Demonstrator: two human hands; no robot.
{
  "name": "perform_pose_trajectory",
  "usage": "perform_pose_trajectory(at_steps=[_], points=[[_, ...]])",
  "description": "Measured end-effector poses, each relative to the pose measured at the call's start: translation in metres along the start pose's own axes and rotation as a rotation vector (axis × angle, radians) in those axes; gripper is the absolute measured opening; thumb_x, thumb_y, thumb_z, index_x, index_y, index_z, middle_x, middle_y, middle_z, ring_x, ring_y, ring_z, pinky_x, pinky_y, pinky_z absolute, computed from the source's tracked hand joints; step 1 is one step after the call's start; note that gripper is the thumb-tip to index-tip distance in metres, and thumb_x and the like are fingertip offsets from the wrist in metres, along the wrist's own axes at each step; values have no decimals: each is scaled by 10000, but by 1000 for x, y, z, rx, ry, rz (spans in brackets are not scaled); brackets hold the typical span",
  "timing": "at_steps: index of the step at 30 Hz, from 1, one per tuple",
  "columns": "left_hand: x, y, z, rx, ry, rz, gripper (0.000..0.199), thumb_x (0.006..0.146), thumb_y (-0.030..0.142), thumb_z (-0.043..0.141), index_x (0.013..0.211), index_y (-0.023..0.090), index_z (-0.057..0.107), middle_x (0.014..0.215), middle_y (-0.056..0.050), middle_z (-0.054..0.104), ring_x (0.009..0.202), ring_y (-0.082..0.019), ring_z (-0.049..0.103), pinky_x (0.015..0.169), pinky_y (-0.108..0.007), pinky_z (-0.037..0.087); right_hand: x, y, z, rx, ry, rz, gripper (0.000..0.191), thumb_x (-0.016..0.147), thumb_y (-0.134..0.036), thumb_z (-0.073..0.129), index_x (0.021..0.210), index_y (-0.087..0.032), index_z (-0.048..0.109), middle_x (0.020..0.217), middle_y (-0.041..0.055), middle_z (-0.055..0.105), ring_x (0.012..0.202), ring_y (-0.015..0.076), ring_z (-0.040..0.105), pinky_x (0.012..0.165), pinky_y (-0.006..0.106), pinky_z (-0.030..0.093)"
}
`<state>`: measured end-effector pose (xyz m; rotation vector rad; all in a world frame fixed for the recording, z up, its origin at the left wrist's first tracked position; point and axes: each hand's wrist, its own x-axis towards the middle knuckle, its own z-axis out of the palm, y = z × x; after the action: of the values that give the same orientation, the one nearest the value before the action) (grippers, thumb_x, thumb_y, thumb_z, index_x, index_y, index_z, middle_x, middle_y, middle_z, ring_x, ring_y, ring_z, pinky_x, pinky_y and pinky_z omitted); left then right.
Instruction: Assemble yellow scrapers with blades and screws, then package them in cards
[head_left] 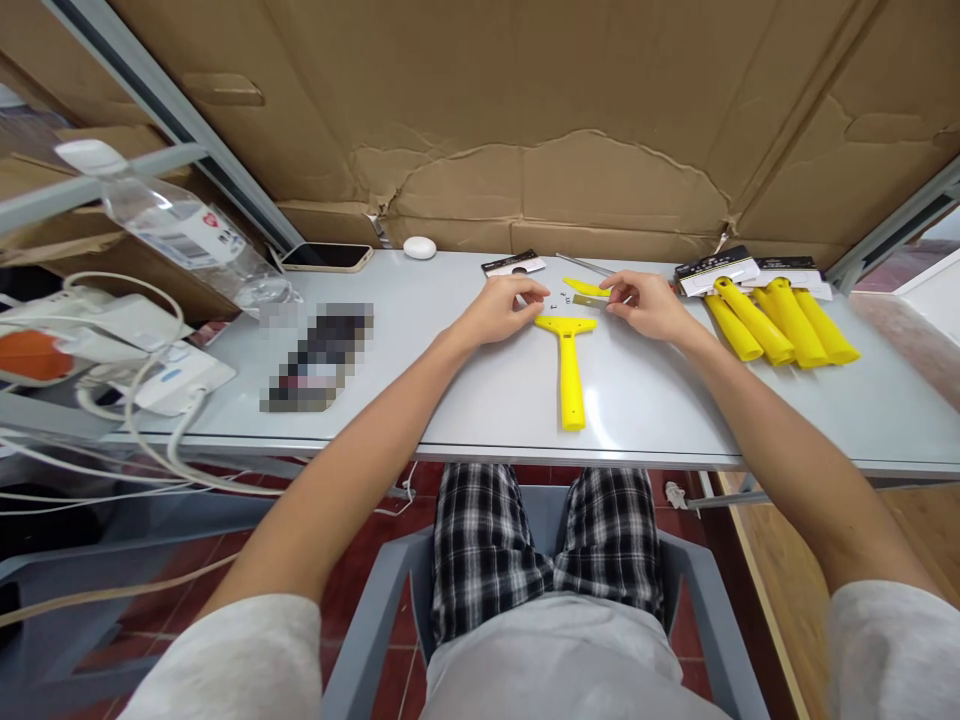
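On the grey table, a yellow scraper handle (571,380) lies with its wide head away from me. My right hand (649,305) pinches a flat metal blade (590,301) just beyond the head. Beside the head's left end rests my left hand (506,308), its fingers curled with a gap between thumb and forefinger and nothing visible in it. Between the hands lie several small screws (565,297). A curved yellow cover piece (586,288) is behind the blade. Farther back is a thin metal rod (583,264), perhaps a screwdriver, partly hidden by my right hand.
Several yellow handles (804,325) with black-and-white cards lie at the right. Another card (514,264) is at the back. Left are a pixelated flat object (319,360), a phone (328,257), a white case (419,247), a plastic bottle (187,235) and cables (131,390). Cardboard (525,100) stands behind.
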<state>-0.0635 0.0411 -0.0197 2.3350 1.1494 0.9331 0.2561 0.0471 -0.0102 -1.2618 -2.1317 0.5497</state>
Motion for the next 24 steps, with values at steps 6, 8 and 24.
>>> perform_pose_trajectory(at_steps=[6,8,24], points=[[2,4,8,-62,106,169,349,968,331,759,1282,216,858,1071,-79,860,877,-197,763,802,-336,571,2,-8,12,458,64,-3,543,698,-441,991,1157,-247,775,950,48,790,880,242,759,892,444,677],[2,4,11,-82,124,193,366,965,371,790,1291,224,864,1024,-71,861,857,-197,757,786,-335,553,2,-13,16,512,59,-5,565,665,-446,1031,1128,-246,777,936,44,790,864,235,761,884,443,685],[4,-6,-5,-52,96,-5,322,872,301,843,1169,195,906,945,-71,827,853,-220,733,847,-374,600,-2,-14,5,455,-13,71,455,610,-425,1071,939,-221,832,1036,96,840,950,276,776,1009,531,705]])
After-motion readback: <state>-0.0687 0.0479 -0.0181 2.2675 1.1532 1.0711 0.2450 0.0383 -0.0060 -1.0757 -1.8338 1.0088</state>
